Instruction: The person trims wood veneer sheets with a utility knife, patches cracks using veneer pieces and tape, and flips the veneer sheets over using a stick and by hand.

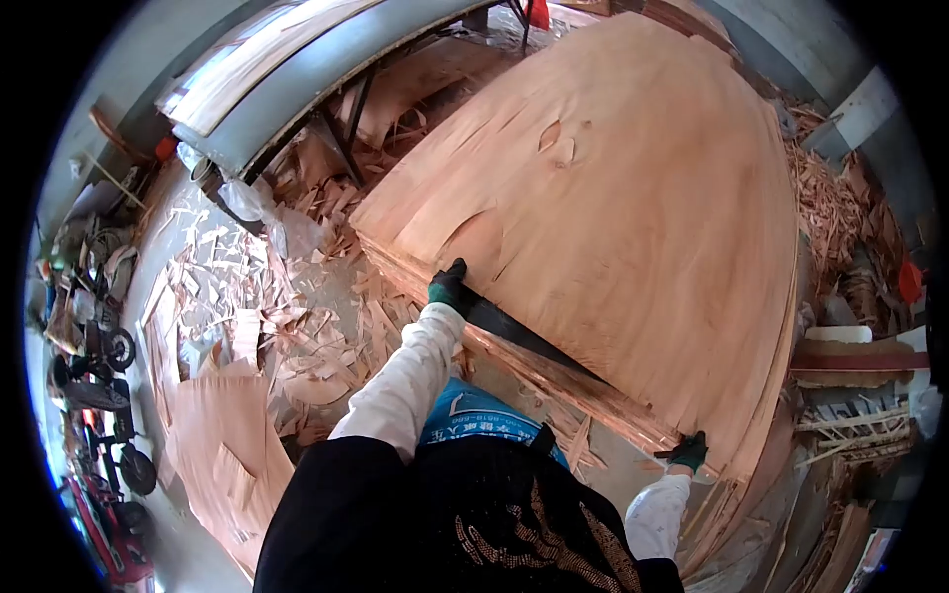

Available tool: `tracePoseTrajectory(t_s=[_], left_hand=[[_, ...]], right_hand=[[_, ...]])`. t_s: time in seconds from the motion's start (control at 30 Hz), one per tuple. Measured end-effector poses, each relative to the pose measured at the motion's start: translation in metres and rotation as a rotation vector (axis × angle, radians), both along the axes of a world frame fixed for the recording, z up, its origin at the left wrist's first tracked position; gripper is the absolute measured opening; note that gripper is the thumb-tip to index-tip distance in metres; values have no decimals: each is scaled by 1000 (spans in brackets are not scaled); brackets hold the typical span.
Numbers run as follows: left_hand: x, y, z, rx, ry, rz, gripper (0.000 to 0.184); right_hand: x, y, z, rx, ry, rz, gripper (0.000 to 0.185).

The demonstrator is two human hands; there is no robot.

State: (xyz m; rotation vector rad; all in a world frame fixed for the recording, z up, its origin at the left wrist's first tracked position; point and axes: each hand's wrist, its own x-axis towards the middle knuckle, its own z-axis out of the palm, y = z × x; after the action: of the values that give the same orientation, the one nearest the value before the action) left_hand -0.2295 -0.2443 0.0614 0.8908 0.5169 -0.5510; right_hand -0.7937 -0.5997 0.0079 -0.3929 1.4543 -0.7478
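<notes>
Lying across your view from twelve o'clock round to four, the broad top sheet (633, 217) of wood covers a stack (593, 398) whose layered near edge faces you. At eleven o'clock, a blue-grey table (326, 79) bears another pale sheet, its far end cut off by the upper border. Your black clothing (395, 524) fills six o'clock, and a loose sheet (219, 420) lies on the floor at eight, with torn scraps (306, 371) near it toward nine. Along the near edge runs a dark strip (539, 343); you cannot tell whether it is a gap or shadow. Near the middle, your left hand (450, 284), in a dark glove, meets that edge with its fingertips over the top, the arm reaching straight ahead. Your right hand (689, 452), also gloved, is at four o'clock by the near corner, its arm mostly hidden beyond the white sleeve. The undersides of both hands are out of sight, so how tightly either one closes on the wood cannot be told. White characters and digits show on your blue apron (482, 420), too small to read surely.
</notes>
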Motion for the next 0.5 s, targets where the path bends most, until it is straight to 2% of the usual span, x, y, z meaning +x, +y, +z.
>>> tracePoseTrajectory(t_s=[0.03, 0.07, 0.1, 0.13, 0.2, 0.23, 0.27, 0.33, 0.37, 0.4, 0.43, 0.5], left_hand=[[27, -1, -62, 342, -105, -85, 51], [27, 1, -54, 441, -93, -86, 52], [25, 3, -40, 541, -79, -87, 53], [23, 4, -30, 640, -63, -90, 54], [23, 24, -47, 1303, -713, -503, 55], [24, 28, -52, 1613, -1060, -717, 57], [21, 26, -24, 1668, -990, -861, 57], [34, 27, -43, 1635, -1003, -921, 58], [35, 25, -44, 1674, -1025, -931, 60], [36, 23, -46, 1715, -1046, -940, 61], [40, 23, -49, 1721, -1127, -968, 58], [44, 27, -62, 1713, -1293, -1021, 54]], right_hand=[[7, 5, -1, 13, 44, -34, 46], [14, 13, -1, 25, 89, -70, 40], [21, 22, 12, 26, 86, -3, 31], [27, 31, 17, 24, 92, 5, 32], [34, 40, 26, 17, 103, 20, 47], [39, 43, 31, 44, 158, 6, 47], [42, 41, 30, 37, 144, 15, 49], [35, 40, 25, 20, 112, -7, 54], [32, 45, 30, 75, 94, 36, 64], [33, 49, 30, 77, 41, 19, 51], [27, 46, 23, 91, -8, 2, 61], [29, 57, 13, -120, -8, -32, 48]])
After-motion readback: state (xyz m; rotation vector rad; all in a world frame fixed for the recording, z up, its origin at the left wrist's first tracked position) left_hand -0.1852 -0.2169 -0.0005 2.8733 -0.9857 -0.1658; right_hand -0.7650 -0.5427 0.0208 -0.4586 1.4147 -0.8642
